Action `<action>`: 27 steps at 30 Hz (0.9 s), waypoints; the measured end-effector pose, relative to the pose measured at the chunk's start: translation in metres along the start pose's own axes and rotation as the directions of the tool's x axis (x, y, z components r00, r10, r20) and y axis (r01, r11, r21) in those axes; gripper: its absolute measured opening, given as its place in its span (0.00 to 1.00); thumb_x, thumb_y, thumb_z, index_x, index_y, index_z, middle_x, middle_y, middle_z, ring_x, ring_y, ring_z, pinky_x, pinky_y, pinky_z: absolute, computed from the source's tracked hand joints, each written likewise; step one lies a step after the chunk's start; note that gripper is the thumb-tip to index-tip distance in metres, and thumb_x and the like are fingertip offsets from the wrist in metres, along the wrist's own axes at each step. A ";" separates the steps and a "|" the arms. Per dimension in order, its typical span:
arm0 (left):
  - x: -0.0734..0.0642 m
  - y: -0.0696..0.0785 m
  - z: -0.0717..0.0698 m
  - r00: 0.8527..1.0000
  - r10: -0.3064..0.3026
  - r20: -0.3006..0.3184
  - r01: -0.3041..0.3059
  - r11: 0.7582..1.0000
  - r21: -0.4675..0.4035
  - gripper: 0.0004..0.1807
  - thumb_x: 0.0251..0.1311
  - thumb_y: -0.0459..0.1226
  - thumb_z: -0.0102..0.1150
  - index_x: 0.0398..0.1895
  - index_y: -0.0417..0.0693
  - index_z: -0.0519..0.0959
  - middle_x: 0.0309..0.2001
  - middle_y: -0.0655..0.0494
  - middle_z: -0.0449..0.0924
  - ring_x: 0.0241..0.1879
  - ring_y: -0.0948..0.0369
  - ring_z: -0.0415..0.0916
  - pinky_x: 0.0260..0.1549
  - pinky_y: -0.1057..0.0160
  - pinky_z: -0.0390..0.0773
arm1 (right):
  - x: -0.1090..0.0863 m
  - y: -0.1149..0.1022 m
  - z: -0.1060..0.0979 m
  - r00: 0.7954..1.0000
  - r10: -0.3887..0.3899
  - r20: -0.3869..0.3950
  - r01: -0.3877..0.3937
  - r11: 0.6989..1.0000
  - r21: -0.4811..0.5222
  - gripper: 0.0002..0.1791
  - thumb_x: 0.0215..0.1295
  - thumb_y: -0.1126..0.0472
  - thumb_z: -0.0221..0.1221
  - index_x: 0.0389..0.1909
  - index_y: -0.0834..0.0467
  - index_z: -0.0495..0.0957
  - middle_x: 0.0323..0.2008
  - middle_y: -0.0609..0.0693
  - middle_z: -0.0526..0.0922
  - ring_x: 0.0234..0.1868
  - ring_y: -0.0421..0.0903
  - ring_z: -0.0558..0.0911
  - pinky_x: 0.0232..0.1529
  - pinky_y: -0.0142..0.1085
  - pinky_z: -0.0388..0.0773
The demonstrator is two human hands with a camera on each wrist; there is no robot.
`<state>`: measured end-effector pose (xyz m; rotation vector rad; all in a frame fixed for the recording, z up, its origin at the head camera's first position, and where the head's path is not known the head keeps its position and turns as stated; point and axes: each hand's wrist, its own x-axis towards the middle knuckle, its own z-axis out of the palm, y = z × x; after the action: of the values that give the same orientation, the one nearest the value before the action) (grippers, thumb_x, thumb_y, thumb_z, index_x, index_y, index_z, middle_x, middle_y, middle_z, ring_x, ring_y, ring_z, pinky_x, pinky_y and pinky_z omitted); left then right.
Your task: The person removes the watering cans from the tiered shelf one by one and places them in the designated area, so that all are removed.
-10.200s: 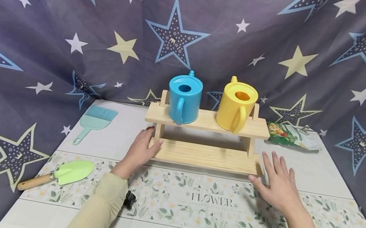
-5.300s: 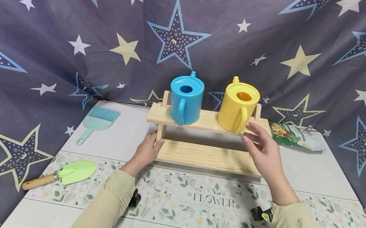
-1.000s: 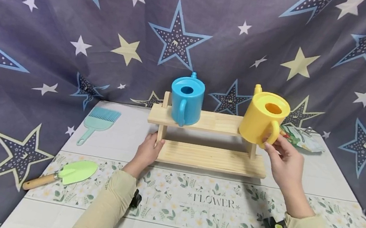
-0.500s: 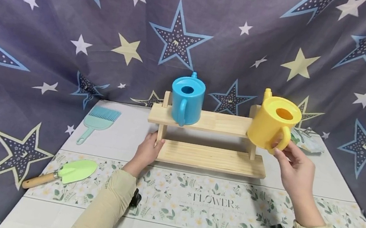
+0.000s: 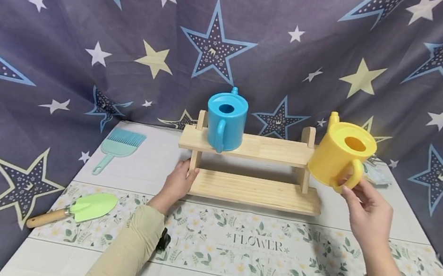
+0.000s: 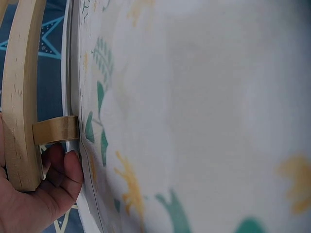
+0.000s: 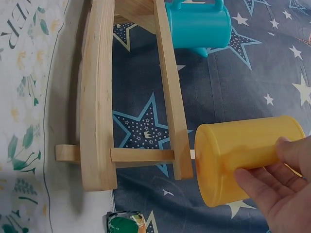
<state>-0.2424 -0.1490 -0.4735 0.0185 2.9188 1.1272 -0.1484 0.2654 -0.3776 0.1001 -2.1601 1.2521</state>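
My right hand [image 5: 368, 219] pinches the handle of a yellow watering can [image 5: 340, 151], which is raised beside the right end of a two-tier wooden shelf [image 5: 273, 150]. The can leans a little to the right, its spout pointing toward the back. In the right wrist view, the can's base [image 7: 206, 165] is turned toward the shelf. A blue watering can [image 5: 227, 129] stands upright on the upper tier at the left. At the lower board's left end, my left hand [image 5: 176, 183] holds on; its fingers [image 6: 73, 170] curl beneath the board in the left wrist view.
On the left lie a mint brush-and-dustpan piece [image 5: 117, 144] and a green hand trowel [image 5: 92, 207] with a wooden handle. A clipped packet [image 5: 379, 176] lies behind the yellow can, partly hidden. A star-patterned curtain [image 5: 288, 62] hangs behind the table.
My right hand, earlier open beside the shelf, has gripped the yellow watering can, lifted it off the upper tier and carried it right. The left hand has moved onto the lower board's end.
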 end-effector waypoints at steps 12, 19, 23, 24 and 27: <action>0.001 0.001 -0.001 1.000 -0.009 0.007 0.009 1.000 -0.002 0.31 0.75 0.49 0.40 0.75 0.46 0.55 0.65 0.42 0.63 0.65 0.44 0.63 0.64 0.43 0.63 | -0.007 0.005 -0.011 0.999 0.028 -0.033 -0.029 0.998 -0.047 0.20 0.63 0.72 0.63 0.56 0.63 0.79 0.36 0.24 0.78 0.37 0.21 0.79 0.37 0.15 0.73; 0.000 0.001 -0.001 1.000 -0.012 0.005 0.012 1.000 -0.022 0.30 0.75 0.47 0.42 0.75 0.46 0.57 0.64 0.42 0.64 0.65 0.44 0.64 0.63 0.42 0.64 | -0.009 0.010 -0.019 0.998 0.046 -0.051 -0.049 0.996 -0.070 0.21 0.62 0.71 0.64 0.57 0.63 0.79 0.36 0.22 0.78 0.37 0.20 0.78 0.37 0.14 0.73; 0.000 0.001 -0.001 1.000 -0.010 0.006 0.010 1.000 -0.018 0.30 0.75 0.48 0.42 0.75 0.46 0.56 0.64 0.42 0.64 0.65 0.43 0.64 0.63 0.42 0.64 | -0.010 0.013 -0.024 0.997 0.059 -0.057 -0.063 0.996 -0.071 0.20 0.62 0.71 0.64 0.57 0.63 0.79 0.36 0.22 0.78 0.37 0.20 0.79 0.37 0.14 0.73; 0.000 0.001 -0.001 1.000 -0.010 0.006 0.010 1.000 -0.015 0.30 0.75 0.47 0.42 0.75 0.46 0.56 0.64 0.42 0.64 0.65 0.43 0.64 0.63 0.42 0.64 | -0.010 0.013 -0.025 0.996 0.067 -0.058 -0.071 0.995 -0.073 0.20 0.63 0.71 0.64 0.57 0.63 0.79 0.36 0.22 0.78 0.37 0.20 0.79 0.37 0.14 0.73; -0.001 0.001 -0.001 1.000 -0.011 0.011 0.011 1.000 -0.013 0.30 0.75 0.48 0.41 0.75 0.46 0.56 0.64 0.42 0.64 0.65 0.44 0.64 0.63 0.43 0.64 | -0.011 0.012 -0.027 0.994 0.089 -0.059 -0.094 0.992 -0.083 0.20 0.64 0.70 0.63 0.58 0.63 0.78 0.36 0.22 0.77 0.37 0.20 0.79 0.37 0.14 0.73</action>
<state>-0.2418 -0.1491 -0.4717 0.0087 2.8984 1.1411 -0.1309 0.2915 -0.3834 -0.0696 -2.1880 1.1970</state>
